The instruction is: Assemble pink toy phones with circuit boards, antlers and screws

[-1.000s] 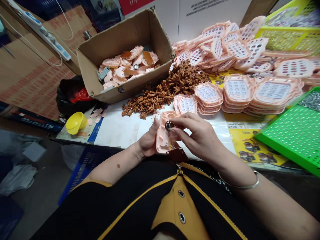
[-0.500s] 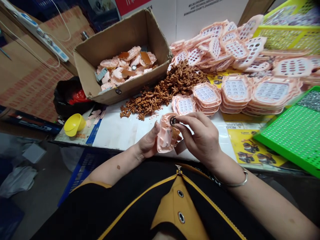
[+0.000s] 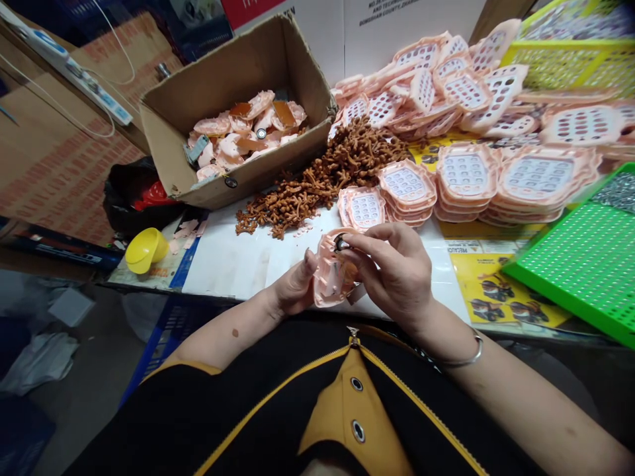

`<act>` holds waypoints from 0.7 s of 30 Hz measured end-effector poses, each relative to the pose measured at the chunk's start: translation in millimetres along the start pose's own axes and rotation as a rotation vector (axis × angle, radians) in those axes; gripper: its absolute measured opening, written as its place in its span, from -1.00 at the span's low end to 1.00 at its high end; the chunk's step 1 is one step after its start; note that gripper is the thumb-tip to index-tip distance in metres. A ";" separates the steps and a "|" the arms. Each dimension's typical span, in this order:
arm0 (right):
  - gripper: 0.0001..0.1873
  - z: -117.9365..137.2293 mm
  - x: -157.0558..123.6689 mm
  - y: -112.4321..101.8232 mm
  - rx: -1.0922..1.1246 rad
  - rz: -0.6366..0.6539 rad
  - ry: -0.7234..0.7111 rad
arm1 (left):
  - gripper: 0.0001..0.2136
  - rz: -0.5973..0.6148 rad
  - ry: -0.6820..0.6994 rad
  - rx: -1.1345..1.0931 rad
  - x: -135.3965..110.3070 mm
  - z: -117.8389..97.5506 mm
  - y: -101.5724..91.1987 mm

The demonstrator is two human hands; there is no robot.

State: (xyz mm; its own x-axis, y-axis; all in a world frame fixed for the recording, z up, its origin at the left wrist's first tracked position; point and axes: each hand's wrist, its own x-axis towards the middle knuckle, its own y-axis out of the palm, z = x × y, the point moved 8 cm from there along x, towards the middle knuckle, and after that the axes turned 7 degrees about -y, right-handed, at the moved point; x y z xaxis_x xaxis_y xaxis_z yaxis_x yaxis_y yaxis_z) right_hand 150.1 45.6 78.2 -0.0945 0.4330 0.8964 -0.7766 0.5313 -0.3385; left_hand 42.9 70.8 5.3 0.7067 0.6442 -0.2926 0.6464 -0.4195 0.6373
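Head: pink shell (image 3: 326, 283), black disc (image 3: 340, 242) in hands (image 3: 401, 272)

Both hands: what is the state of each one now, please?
Left hand: holding the pink shell.
Right hand: closed, pinching a dark round part.

Two hands (image 3: 403, 277), one pink shell (image 3: 325, 281) at centre; one open carton (image 3: 213, 86) upper left, one yellow cup (image 3: 143, 251) left, one green tray (image 3: 570, 254) right!

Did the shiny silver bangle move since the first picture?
Yes, the silver bangle moved left, now wholly left of the left corner of the green tray.
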 end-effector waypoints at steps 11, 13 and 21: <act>-0.81 -7.7 -2.1 -2.0 0.053 -0.021 0.118 | -0.17 0.004 -0.010 0.029 3.7 3.1 -1.4; -0.81 -8.7 -2.1 -1.8 0.072 -0.012 0.128 | -0.14 -0.001 -0.013 0.049 3.9 3.3 -1.4; -0.70 -35.8 -10.9 11.7 0.397 -0.012 0.483 | -0.24 0.004 -0.010 0.137 2.0 0.8 -9.5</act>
State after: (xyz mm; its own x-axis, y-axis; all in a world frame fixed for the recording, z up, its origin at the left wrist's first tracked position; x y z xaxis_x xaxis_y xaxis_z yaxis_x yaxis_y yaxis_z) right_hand 164.4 73.2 54.3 0.1354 0.7584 0.6376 -0.9569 0.2670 -0.1144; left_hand 38.4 75.6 -1.9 0.7117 0.6361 -0.2981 0.6763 -0.5057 0.5356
